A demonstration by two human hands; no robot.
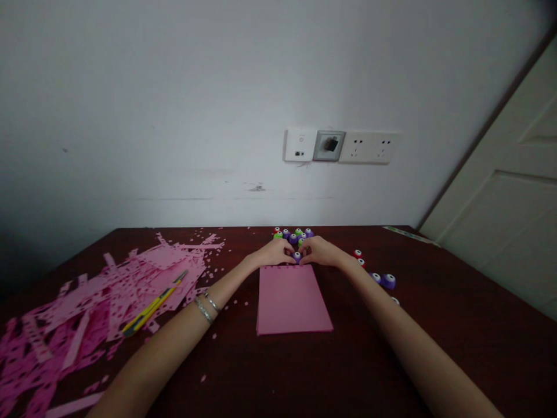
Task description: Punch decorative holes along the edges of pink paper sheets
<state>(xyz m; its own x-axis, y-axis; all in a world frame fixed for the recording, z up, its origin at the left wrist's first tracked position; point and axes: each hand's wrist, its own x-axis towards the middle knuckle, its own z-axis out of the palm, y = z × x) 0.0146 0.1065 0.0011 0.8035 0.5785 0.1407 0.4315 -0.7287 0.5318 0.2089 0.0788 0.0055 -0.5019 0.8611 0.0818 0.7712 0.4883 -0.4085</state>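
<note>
A pink sheet of paper [291,302], seemingly one of a small stack, lies flat in front of me on the dark table. At its far edge sits a purple craft punch [297,257] with a white top. My left hand [274,252] has its fingers closed on the punch's left side. From the right, my right hand [319,251] pinches the same punch. Small punched marks show along the paper's far edge near my left hand. Just beyond my hands stand several more punches [293,238] in purple, green and red.
Punched pink scraps [161,273] are heaped on the left, with a yellow utility knife [154,305] on them. More punches [389,281] stand right of my right forearm. A ruler-like strip [411,234] lies at the far right. The wall with sockets [369,147] rises behind the table.
</note>
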